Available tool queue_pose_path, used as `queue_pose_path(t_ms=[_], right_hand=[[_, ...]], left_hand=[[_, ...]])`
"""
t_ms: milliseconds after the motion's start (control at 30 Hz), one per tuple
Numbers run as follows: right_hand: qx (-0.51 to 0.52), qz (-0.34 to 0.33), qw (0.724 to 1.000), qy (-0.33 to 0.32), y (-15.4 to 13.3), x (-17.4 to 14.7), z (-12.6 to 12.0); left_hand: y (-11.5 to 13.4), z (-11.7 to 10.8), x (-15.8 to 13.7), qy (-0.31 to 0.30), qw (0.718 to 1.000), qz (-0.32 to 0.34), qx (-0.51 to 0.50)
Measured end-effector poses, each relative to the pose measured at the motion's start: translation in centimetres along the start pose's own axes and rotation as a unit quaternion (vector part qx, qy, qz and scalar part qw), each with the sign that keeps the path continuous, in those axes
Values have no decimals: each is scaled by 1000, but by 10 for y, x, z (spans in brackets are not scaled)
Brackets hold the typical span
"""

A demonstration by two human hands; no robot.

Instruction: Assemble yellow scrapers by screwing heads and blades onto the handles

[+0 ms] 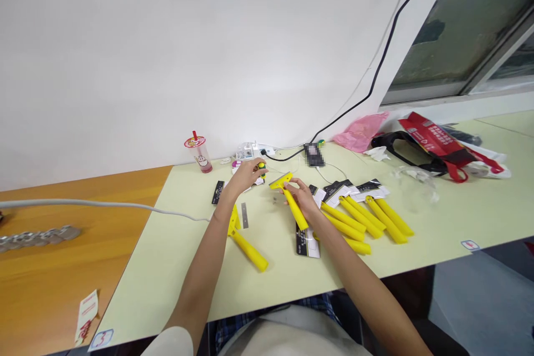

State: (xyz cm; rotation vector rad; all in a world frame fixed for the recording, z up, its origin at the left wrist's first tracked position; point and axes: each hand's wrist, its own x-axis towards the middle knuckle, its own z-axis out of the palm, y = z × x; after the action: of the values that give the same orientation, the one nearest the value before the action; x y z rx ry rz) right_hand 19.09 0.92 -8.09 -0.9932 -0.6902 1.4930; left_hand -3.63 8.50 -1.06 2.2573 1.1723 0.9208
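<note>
My right hand (302, 198) is closed around a yellow scraper (295, 208), its wide blade end tilted up to the left. Just left of it, my left hand (249, 173) pinches a small screwdriver with a yellow and green handle (262, 167); its tip is too small to make out. Under my left forearm lies another yellow scraper (250, 251), its head partly hidden by the arm. A loose metal blade (245, 215) rests beside that head. Several yellow scrapers (377, 221) lie to the right, some on black and white packages (307, 242).
A drink cup with a red straw (201, 154) stands near the wall. A power strip (250, 150), a phone (314, 154) and cables lie along the back. At right are a pink bag (361, 130) and a red bag (434, 142). A grey cable (104, 203) crosses from the left.
</note>
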Motion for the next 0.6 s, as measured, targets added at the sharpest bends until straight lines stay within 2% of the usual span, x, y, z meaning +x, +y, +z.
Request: queue_pose_path(t_ms=[367, 600], right_hand=[[-4, 1, 1000, -5, 0, -1, 0], [-1, 10, 1000, -3, -1, -3, 2]], left_hand=[[10, -3, -1, -20, 1000, -4, -15], [37, -21, -7, -2, 1000, -1, -5]])
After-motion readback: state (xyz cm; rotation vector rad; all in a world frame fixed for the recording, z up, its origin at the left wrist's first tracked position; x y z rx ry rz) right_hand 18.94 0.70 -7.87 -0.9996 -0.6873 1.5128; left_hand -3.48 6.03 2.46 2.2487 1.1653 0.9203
